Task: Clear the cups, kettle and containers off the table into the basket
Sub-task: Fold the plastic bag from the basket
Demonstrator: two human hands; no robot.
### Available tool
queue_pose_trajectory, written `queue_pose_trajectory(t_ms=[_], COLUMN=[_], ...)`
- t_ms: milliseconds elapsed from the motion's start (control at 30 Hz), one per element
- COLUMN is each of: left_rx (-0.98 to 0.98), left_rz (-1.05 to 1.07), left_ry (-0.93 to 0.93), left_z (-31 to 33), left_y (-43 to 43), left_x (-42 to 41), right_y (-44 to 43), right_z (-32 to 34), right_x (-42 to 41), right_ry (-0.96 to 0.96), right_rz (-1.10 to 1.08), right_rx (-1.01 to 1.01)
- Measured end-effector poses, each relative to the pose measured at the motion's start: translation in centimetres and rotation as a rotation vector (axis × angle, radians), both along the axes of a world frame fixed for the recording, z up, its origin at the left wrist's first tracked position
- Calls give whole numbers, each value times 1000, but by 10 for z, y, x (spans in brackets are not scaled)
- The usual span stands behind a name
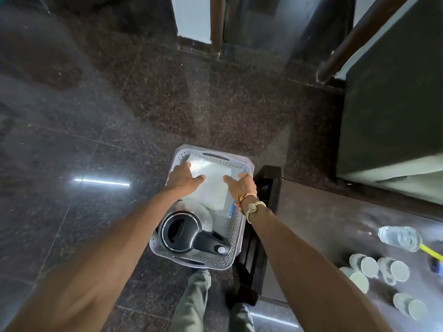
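Basket (239, 232): your pale perforated basket sits on the dark floor (96, 140), just left of the worktop (323, 226) edge.
Basket contents: a clear flat container (211, 185) with a blue edge fills the 12 o'clock half; the kettle (189, 230), black lid up, handle pointing to 4 o'clock, fills the 6 o'clock half.
Left hand (183, 179): fingers spread, resting on the container's 9 o'clock side, not closed round anything.
Right hand (241, 182): fingers spread, at the container's 3 o'clock side by the basket wall; corded bands (249, 203) on your wrist. Whether either hand grips the container, you cannot tell.
Cups (381, 271): four clear cups stand together on the worktop, at 4 o'clock from the basket and well apart from both hands.
Bottle (399, 237): a clear bottle lies on its side at 12 o'clock of the cups.
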State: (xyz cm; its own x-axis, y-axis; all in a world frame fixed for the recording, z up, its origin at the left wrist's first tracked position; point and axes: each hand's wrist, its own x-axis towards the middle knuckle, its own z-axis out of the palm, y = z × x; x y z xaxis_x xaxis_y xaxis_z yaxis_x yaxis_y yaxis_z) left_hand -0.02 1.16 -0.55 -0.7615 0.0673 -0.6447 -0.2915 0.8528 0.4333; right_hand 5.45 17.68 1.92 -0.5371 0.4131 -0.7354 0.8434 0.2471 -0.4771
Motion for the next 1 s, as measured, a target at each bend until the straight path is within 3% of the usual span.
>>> queue_pose_trajectory(t_ms=[533,800,1000], left_rx=[-36,-99,-45], left_rz=[1,-79,-73], left_ry=[-69,113,209], left_z=[-60,-61,-46], left_y=[5,-7,-20], left_x=[-30,-32,-23], right_y=[-4,-5,-4], right_z=[-64,-71,-51], right_x=[-19,-13,-3], right_ry=[-175,-130,52], right_rz=[-82,-96,26], right_rx=[72,117,183])
